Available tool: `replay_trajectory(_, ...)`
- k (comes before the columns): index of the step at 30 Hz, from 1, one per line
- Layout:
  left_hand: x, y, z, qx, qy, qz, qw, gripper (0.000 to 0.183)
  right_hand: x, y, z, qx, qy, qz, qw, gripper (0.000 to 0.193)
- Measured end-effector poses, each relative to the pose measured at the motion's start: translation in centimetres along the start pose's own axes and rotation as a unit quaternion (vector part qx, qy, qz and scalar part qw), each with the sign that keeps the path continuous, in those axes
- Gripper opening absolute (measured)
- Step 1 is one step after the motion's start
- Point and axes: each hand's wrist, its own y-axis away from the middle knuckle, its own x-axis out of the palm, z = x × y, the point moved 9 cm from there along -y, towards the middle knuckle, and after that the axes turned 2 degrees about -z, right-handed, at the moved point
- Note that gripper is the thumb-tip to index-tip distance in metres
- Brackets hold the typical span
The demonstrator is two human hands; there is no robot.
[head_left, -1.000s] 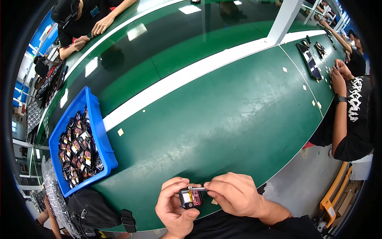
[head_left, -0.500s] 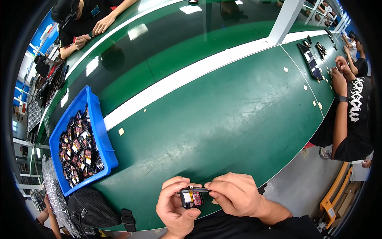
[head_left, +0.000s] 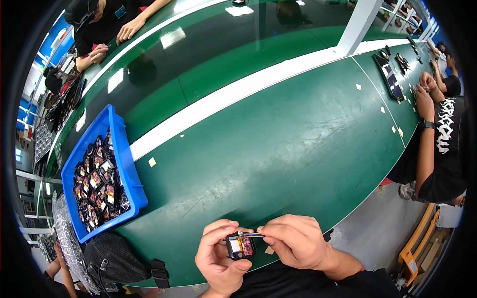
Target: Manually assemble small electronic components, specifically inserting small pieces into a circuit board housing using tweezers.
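Note:
Near the front edge of the green table, my left hand (head_left: 216, 260) grips a small black device housing (head_left: 247, 245). Its back is off, showing a red circuit board, a white block and a strip of yellow tape. My right hand (head_left: 296, 244) pinches a pair of thin metal tweezers (head_left: 251, 235). The tweezers lie across the housing's upper edge, with the tips near its upper left part; whether they grip anything is too small to tell.
A blue bin (head_left: 130, 186) at the left holds many similar opened devices. A black mesh bag (head_left: 115, 258) lies below it. Small pale paper pieces dot the green table (head_left: 258, 149). A white post (head_left: 358, 27) rises at the back. Co-workers sit far left and right.
My hands stay almost in place, with the tweezers still at the housing's upper edge. Across the table, the far-left co-worker's hands have shifted slightly.

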Motion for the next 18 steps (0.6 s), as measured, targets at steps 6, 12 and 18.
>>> replay_trajectory(6, -0.03, 0.0, 0.01, 0.0, -0.004, 0.003, 1.0, 0.077, -0.02, 0.06, -0.08, 0.0, -0.003, -0.005, 1.0, 0.026)
replay_trajectory(12, 0.01, 0.0, 0.03, 0.002, -0.005, 0.004, 1.0, 0.076, -0.01, 0.08, -0.13, -0.006, -0.001, -0.01, 1.0, 0.026)
replay_trajectory(18, -0.05, -0.02, 0.06, 0.0, -0.008, 0.002, 1.0, 0.076, -0.14, -0.03, 0.2, -0.024, 0.029, -0.03, 0.999, 0.017)
